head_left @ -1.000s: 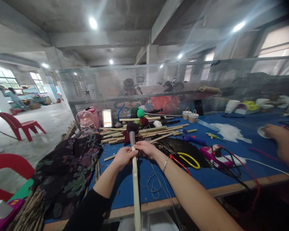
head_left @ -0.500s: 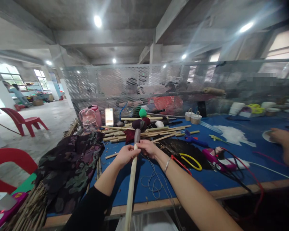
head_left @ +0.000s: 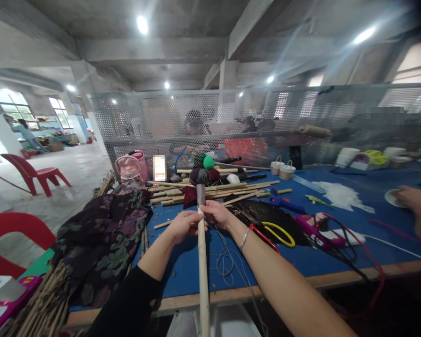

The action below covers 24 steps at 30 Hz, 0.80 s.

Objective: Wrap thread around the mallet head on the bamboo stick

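A long pale wooden stick [head_left: 202, 276] points away from me over the table's front edge. Grey wrapping, apparently cord, covers its far end [head_left: 201, 194]. My left hand [head_left: 185, 226] is closed round the stick just below this wrapping. My right hand [head_left: 215, 215] pinches at the same spot from the right, its fingertips against the stick and the wrapping's lower edge. Thin grey cord [head_left: 226, 267] trails from near the right hand in loose loops on the blue table. Whether the right fingers grip cord or stick is partly hidden.
Scissors with yellow and red handles [head_left: 279, 234] lie right of my right forearm. Behind are more sticks [head_left: 171, 194], yarn balls [head_left: 208, 162] and a blue glue gun [head_left: 284, 202]. Dark floral cloth [head_left: 105, 243] covers the left side. Another person's hand [head_left: 417, 201] is at far right.
The stick's near end has swung to the right, so it now points nearly straight away from me. Both hands stay at the lower edge of the wrapping.
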Tool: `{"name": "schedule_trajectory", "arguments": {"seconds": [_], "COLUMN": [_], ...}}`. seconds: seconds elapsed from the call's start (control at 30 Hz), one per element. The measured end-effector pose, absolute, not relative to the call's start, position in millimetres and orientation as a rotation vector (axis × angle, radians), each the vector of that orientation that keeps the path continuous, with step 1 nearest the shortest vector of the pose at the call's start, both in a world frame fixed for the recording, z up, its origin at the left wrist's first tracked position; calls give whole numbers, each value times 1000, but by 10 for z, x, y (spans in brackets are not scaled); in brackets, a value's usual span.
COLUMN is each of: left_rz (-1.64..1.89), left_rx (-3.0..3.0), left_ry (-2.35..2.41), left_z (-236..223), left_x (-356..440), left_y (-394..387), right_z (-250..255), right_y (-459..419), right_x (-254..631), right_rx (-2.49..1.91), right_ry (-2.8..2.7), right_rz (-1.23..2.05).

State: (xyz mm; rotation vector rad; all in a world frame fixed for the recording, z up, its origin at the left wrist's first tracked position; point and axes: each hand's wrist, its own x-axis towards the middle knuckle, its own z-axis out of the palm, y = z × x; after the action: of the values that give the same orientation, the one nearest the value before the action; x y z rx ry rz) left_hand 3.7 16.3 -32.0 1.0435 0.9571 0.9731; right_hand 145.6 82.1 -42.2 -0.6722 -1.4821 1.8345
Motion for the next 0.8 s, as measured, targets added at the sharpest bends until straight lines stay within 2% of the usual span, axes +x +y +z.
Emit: {"name": "schedule_trajectory", "arguments": {"seconds": [0.27,0.57,0.8], "left_rz": [1020,1269,1281], "left_rx": [558,999,1073], "left_ry": [756,1210,1243], "left_z": [-247,-387,-441], "left_x": [137,99,41], "left_y": [158,258,311], "right_z": [-425,-409,-417], "right_y": [734,713,704], "right_x": [1377,1366,1335], "right_rx": [-505,-590,-564], "right_ry": [-1391,-1554,-1536], "right_rz": [1953,1807,1820]}}
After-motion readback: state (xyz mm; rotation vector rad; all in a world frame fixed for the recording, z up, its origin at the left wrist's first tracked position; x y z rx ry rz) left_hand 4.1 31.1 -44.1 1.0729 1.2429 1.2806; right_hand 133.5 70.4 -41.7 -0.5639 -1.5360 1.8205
